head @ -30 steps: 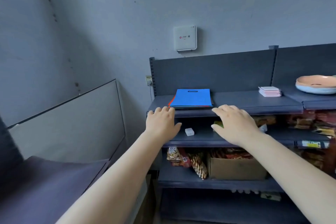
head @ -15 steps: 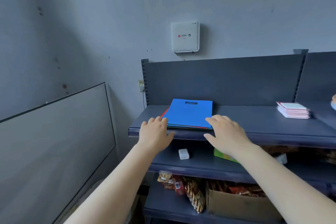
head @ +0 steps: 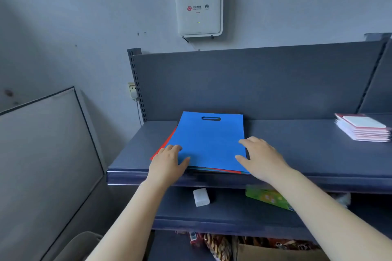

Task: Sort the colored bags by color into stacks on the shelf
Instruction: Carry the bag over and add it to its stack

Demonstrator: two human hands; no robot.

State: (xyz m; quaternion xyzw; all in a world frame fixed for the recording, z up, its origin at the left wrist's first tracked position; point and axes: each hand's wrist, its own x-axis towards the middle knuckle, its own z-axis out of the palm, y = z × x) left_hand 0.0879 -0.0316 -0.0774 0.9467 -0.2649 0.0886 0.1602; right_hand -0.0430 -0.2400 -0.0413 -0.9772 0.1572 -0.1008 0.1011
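On shelf: flat rectangular bags.

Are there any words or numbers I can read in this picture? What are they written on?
White box on the wall: a red knot logo with small characters and a second small logo beside it, both too blurred to read.
Green packet on the lower shelf: printed marks, too blurred to read.
Blue bag: no writing.
Pile of booklets: no writing that shows.
Small white block: no writing that shows.
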